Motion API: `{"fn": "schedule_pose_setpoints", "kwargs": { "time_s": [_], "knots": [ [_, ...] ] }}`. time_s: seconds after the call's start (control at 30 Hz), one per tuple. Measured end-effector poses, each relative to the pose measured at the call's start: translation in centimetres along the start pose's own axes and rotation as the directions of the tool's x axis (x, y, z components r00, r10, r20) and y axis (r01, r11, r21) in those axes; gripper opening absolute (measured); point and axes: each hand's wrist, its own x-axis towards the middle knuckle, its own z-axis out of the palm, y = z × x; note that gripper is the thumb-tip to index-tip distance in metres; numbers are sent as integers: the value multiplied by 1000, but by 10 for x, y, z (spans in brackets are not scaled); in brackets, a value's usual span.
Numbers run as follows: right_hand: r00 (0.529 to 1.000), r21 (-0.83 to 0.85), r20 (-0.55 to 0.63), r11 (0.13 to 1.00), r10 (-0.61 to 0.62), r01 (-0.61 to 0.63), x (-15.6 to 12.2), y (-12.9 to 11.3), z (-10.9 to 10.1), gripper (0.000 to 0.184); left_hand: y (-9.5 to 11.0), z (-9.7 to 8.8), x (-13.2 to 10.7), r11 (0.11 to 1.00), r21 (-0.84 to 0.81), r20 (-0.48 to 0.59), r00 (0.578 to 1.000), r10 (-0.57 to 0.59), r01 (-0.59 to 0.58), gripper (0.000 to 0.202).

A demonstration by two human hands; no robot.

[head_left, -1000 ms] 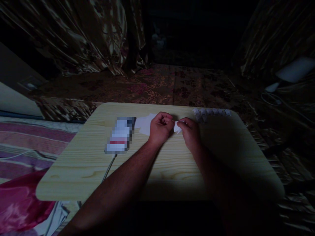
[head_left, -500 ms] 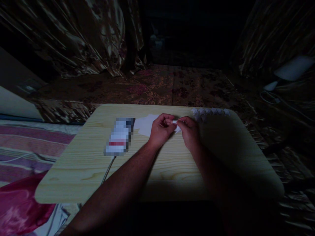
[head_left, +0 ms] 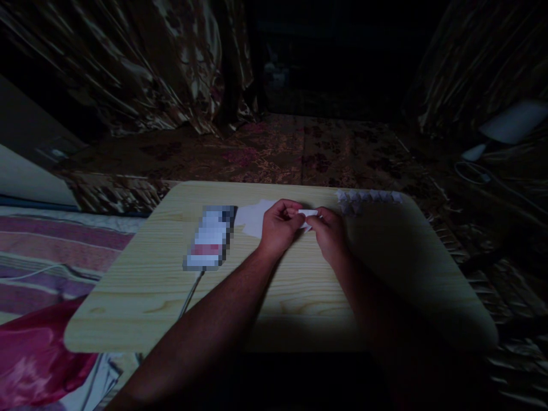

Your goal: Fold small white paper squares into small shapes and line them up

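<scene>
Between both hands is a small folded piece of white paper [head_left: 307, 213]. My left hand [head_left: 280, 225] pinches its left side, thumb against curled fingers. On the right side my right hand [head_left: 329, 231] grips the same paper, with the thumb along its lower edge. Part of the paper is hidden by the fingers. Just left of my left hand, white paper sheets [head_left: 252, 218] lie flat on the table. Beyond my right hand, several small folded white paper pieces [head_left: 371, 196] sit in rows near the table's far edge.
The pale wooden table [head_left: 171, 308] has rounded corners. A phone [head_left: 209, 237] with a blurred screen lies left of the sheets, its cable [head_left: 191, 294] running toward me. A lamp [head_left: 511, 123] stands at the far right. Pink shiny cloth [head_left: 38, 354] lies at the lower left.
The right thumb has shifted down, and more of the folded paper's upper edge now shows between the hands. Both hands stay in nearly the same place.
</scene>
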Motion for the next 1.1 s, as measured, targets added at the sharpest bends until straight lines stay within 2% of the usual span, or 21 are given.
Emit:
{"fn": "schedule_pose_setpoints", "kwargs": {
  "time_s": [0.2,0.37,0.47,0.6,0.73,0.8,1.0,1.1],
  "knots": [
    [999,-103,20,994,-45,47,0,1,-2,13,0,-1,0,1000,26,3,1000,-16,16,15],
    [999,-97,34,995,-27,30,1,4,-3,12,-2,-3,1,999,54,21,1000,2,-3,12],
    [997,2,72,999,35,-35,1,2,-2,18,-3,-4,3,999,51,10,1000,4,-4,14],
    [992,190,104,978,70,-89,2,0,-1,26,-5,-6,7,1000,-20,-63,998,-19,17,19],
    [995,231,89,970,56,-75,5,5,-3,27,-4,-6,8,996,-82,-98,995,-32,24,25],
    [997,210,56,976,50,-60,8,8,-5,28,-4,-6,7,996,-82,-73,996,-52,46,27],
    [999,135,-26,991,24,-20,13,11,-8,27,-7,-5,5,984,-61,98,982,-161,168,27],
    [998,54,-55,998,-12,14,12,6,-9,25,-8,-6,5,980,-52,118,975,-187,194,28]
  ]
}}
